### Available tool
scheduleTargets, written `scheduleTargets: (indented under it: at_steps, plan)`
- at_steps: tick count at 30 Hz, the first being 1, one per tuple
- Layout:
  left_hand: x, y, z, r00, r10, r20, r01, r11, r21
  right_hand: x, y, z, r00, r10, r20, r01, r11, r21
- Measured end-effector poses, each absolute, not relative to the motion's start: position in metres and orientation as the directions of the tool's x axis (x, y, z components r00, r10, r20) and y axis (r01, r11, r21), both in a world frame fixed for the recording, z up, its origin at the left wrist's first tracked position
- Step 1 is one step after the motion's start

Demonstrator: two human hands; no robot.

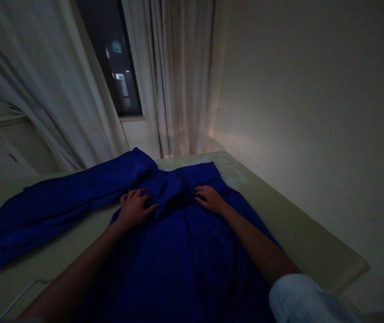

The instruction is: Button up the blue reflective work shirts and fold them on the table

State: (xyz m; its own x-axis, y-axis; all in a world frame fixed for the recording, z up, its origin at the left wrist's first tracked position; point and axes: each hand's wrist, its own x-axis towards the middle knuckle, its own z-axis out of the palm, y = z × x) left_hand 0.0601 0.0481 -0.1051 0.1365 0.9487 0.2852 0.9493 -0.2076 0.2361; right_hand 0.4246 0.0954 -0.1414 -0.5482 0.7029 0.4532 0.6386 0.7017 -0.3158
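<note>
Greenish surface (299, 229) by pale curtains (185, 85); left fingers (133, 195) and right fingers (205, 190) bent on blue garment (165, 255), grip unclear.

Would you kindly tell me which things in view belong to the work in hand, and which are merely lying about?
In use:
blue cloth
left hand, on the cloth
right hand, on the cloth
greenish surface, underneath

Merely around:
white cable
curtains
window
</note>
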Motion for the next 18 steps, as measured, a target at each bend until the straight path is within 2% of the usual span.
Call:
scheduleTargets:
  at_steps: [3, 6, 8, 10, 12, 14, 16, 18]
  plan:
    - [0.072, 0.062, -0.090, 0.151, 0.967, 0.207, 0.928, -0.211, 0.308, 0.425, 0.095, -0.140, -0.530, 0.708, 0.466, 0.654, 0.691, -0.307]
    - [0.062, 0.088, -0.060, 0.112, 0.965, 0.236, 0.910, -0.195, 0.365, 0.425, 0.091, -0.136, -0.448, 0.738, 0.504, 0.705, 0.639, -0.309]
    - [0.044, 0.103, -0.039, 0.017, 0.956, 0.293, 0.915, -0.133, 0.380, 0.424, 0.086, -0.133, -0.463, 0.733, 0.498, 0.697, 0.648, -0.306]
    - [0.023, 0.112, -0.028, -0.139, 0.936, 0.322, 0.927, 0.008, 0.375, 0.423, 0.082, -0.130, -0.535, 0.701, 0.473, 0.633, 0.702, -0.325]
    - [0.007, 0.113, -0.031, -0.272, 0.915, 0.300, 0.918, 0.153, 0.365, 0.422, 0.079, -0.128, -0.556, 0.671, 0.490, 0.578, 0.736, -0.352]
    - [0.000, 0.107, -0.043, -0.322, 0.914, 0.246, 0.907, 0.223, 0.358, 0.422, 0.080, -0.128, -0.471, 0.690, 0.549, 0.618, 0.702, -0.353]
    - [-0.001, 0.098, -0.057, -0.283, 0.931, 0.231, 0.918, 0.194, 0.346, 0.423, 0.084, -0.130, -0.331, 0.752, 0.570, 0.719, 0.592, -0.364]
    - [0.005, 0.087, -0.068, -0.213, 0.940, 0.266, 0.937, 0.119, 0.329, 0.425, 0.088, -0.134, -0.237, 0.816, 0.527, 0.777, 0.485, -0.402]
